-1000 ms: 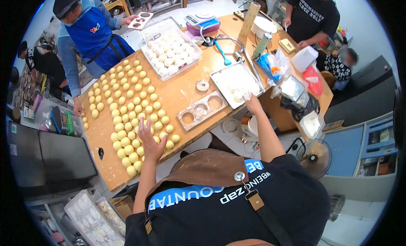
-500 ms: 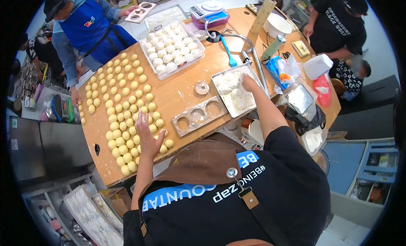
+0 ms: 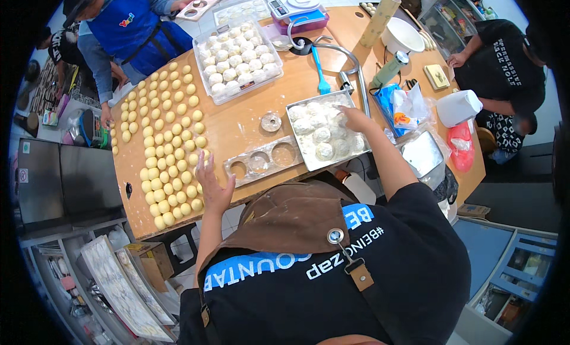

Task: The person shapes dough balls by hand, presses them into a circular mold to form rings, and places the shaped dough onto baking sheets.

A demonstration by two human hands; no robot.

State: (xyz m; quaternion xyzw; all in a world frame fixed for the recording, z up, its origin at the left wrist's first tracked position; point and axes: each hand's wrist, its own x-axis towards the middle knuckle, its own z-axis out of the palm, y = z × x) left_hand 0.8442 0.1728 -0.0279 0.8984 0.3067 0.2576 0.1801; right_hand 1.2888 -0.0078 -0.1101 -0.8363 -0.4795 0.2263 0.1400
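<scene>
My left hand (image 3: 215, 183) hovers, fingers spread and holding nothing, at the right edge of the rows of yellow dough balls (image 3: 169, 167), covering a few. My right hand (image 3: 354, 119) is over the far right part of a metal tray (image 3: 314, 164), index finger stretched out. Its other fingertips are partly hidden. Inside the tray lie several flour-coated dough balls (image 3: 321, 135) in loose flour. Left of the tray, a wooden mould with three round holes (image 3: 270, 169) lies along the table's near edge. A small floury ring (image 3: 271, 122) rests just beyond it.
A clear tub of white-coated balls (image 3: 243, 90) stands farther back. Near it are a blue brush (image 3: 321, 69), a bent metal tube (image 3: 363, 87) and a digital scale (image 3: 294, 4). A green bottle (image 3: 390, 69) and a white jug (image 3: 458, 107) stand right. A co-worker in a blue apron (image 3: 139, 33) holds another mould.
My view has shifted, and the table contents sit a little farther left. My left hand has moved right relative to the yellow dough balls. My right hand stays over the tray.
</scene>
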